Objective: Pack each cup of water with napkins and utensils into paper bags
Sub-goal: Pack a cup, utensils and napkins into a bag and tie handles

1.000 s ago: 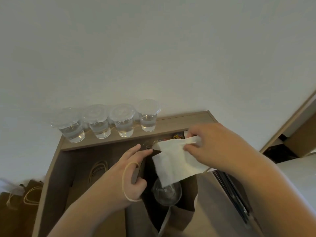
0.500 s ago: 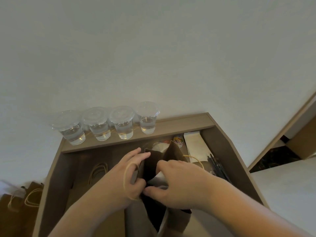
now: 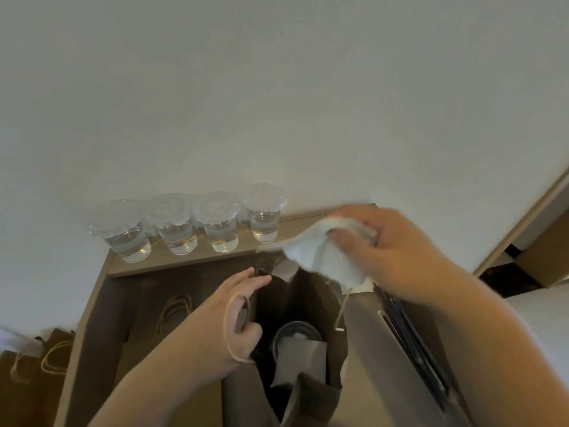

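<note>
Looking at the head view, the only one. Left hand (image 3: 234,322) is pinching the left rim of the paper bag (image 3: 311,396), thumb inside, cord handle looping round the hand, so the mouth is standing open. Right hand (image 3: 391,251) is gripping a white napkin (image 3: 323,257) between thumb and fingers; it is hanging above the bag's far-right rim, not yet inside. Cup of water (image 3: 297,331) is sitting upright at the bag's bottom, lid on, with a pale folded sheet (image 3: 300,362) leaning on its near side. Four more lidded cups (image 3: 197,223) are standing in a row on the back ledge (image 3: 303,220), well apart from the bag.

Doing it well, my read:
- left hand should be pulling the rim outward so the mouth isn't collapsing
- napkin should be going down beside the cup, not onto the lid
- avoid knocking the cup sideways, since there is water in it

Hard to make out:
- right hand and napkin are smearing with motion, so I can't tell whether it's one sheet or several
- pale sheet in the bag is probably a napkin, unconfirmed
- dark strip (image 3: 409,334) right of the bag is possibly utensils, too dark to say
- near end of the bag is running off the bottom edge
</note>
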